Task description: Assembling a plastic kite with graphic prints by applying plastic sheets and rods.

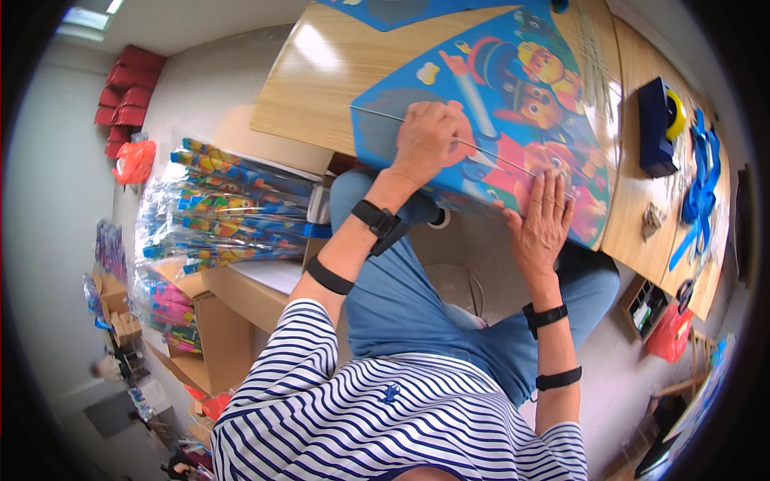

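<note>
A blue kite sail point(417, 84) printed with cartoon dogs lies over the wooden table's near edge and toward my lap. Across it runs a thin, straight rod point(495, 155), slanting down to the right. My left hand point(433, 136) is closed around the rod near the sail's left side, fingers curled over it. Flat on the sail, near the rod's right end, rests my right hand point(545, 215), its fingers stretched out. That palm hides what lies beneath it.
More thin rods point(592, 56) lie on the table's right part. Beyond them are a dark tape dispenser point(658, 132) with yellow tape, blue ribbon point(703, 180) and scissors point(684, 295). At left, wrapped kites point(233, 212) lie beside a cardboard box point(228, 337).
</note>
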Demonstrator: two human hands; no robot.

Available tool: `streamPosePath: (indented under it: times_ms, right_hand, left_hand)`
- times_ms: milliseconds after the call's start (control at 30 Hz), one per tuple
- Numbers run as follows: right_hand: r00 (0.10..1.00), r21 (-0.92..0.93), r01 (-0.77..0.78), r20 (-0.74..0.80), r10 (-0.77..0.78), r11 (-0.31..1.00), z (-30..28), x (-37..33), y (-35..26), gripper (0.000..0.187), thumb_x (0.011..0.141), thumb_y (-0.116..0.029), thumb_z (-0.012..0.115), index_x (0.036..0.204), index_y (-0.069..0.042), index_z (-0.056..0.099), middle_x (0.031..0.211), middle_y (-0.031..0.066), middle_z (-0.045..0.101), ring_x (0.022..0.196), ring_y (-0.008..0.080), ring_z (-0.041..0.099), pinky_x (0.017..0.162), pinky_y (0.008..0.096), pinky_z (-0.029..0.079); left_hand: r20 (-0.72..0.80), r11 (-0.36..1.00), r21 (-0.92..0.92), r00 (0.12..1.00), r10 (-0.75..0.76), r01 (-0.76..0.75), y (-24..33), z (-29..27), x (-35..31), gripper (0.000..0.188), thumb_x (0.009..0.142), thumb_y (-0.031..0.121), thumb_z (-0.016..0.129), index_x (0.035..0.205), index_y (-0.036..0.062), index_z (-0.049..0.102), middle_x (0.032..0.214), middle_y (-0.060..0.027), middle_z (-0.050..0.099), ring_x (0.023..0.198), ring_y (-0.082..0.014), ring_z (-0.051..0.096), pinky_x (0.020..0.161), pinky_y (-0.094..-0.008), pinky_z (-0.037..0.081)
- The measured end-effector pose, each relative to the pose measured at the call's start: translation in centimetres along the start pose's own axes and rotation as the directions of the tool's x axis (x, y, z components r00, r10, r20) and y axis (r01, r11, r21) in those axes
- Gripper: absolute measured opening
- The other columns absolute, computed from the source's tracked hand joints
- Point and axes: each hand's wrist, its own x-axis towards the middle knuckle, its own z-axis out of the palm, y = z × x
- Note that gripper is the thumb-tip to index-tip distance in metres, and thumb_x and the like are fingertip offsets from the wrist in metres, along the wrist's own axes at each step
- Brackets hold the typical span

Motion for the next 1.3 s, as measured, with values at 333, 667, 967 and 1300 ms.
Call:
streamPosePath:
  times_ms: [333,667,967,1300]
  right_hand:
    - [1.000,-0.039,0.009,0.026,-0.008,0.999,0.40,-0.06,0.06,0.083,0.092,-0.061,0.045,0.149,-0.001,0.033,0.157,0.0141,0.030,0.148,0.0306,0.023,0.118,0.0512,0.013]
    - [1.000,-0.029,-0.001,0.030,0.002,1.000,0.48,-0.13,0.21,0.084,0.092,-0.061,0.044,0.149,-0.001,0.031,0.158,0.0142,0.030,0.148,0.0305,0.022,0.119,0.0507,0.012]
    - [1.000,-0.022,0.000,0.022,0.001,1.000,0.37,-0.04,0.09,0.085,0.090,-0.060,0.048,0.149,-0.001,0.032,0.158,0.0121,0.030,0.148,0.0306,0.022,0.119,0.0504,0.012]
    - [1.000,-0.016,-0.003,0.016,0.004,1.000,0.25,-0.06,-0.08,0.085,0.090,-0.061,0.047,0.150,-0.002,0.032,0.158,0.0114,0.030,0.148,0.0298,0.022,0.119,0.0505,0.013]
  left_hand:
    - [-0.012,0.996,-0.047,0.997,-0.081,0.080,0.27,-0.28,-0.34,0.011,0.073,0.004,0.069,0.079,0.0080,0.061,0.095,-0.0061,0.057,0.098,-0.0291,0.053,0.092,-0.0409,0.041]
    - [-0.016,0.997,-0.046,0.998,-0.069,0.068,0.23,-0.18,-0.22,0.009,0.074,0.004,0.068,0.079,0.0074,0.061,0.094,-0.0067,0.056,0.097,-0.0291,0.053,0.092,-0.0413,0.041]
    - [0.016,0.995,-0.042,0.996,-0.087,0.088,0.09,-0.28,-0.27,0.005,0.076,0.006,0.066,0.078,0.0070,0.062,0.093,-0.0075,0.056,0.097,-0.0294,0.054,0.093,-0.0415,0.041]
    - [0.035,0.995,-0.033,0.995,-0.093,0.094,-0.08,-0.25,-0.40,0.005,0.076,0.006,0.066,0.078,0.0072,0.062,0.094,-0.0075,0.056,0.097,-0.0290,0.053,0.093,-0.0411,0.041]
